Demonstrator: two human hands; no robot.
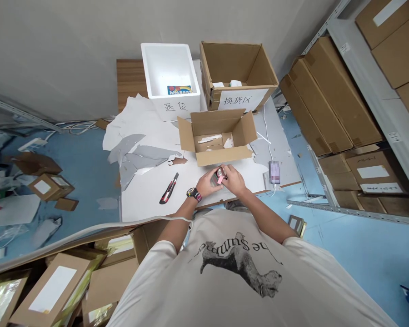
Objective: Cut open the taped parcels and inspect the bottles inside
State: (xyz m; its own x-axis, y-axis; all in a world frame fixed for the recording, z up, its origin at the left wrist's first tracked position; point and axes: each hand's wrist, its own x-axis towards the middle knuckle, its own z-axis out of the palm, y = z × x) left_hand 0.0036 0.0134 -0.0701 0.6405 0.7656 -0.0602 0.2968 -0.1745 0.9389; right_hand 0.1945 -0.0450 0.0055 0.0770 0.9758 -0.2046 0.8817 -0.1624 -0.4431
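Observation:
Both my hands meet at the table's near edge around a small container (221,174) with a dark reddish round end and a pink strip; its exact kind is hard to make out. My left hand (207,182), below a wristwatch, wraps its left side. From the other side my right hand (234,179) closes its fingers on it near the top. Just beyond them stands an open cardboard box (221,156) with its flaps spread and torn white scraps inside. A red and black utility knife (169,188) lies on the table to the left of my hands.
At the back stand a white foam box (182,106) and a larger carton (214,97), both with handwritten labels. A phone (274,172) on a cable lies at right. Torn grey-white sheeting (139,156) covers the left side. Shelves of cartons (330,100) flank the right.

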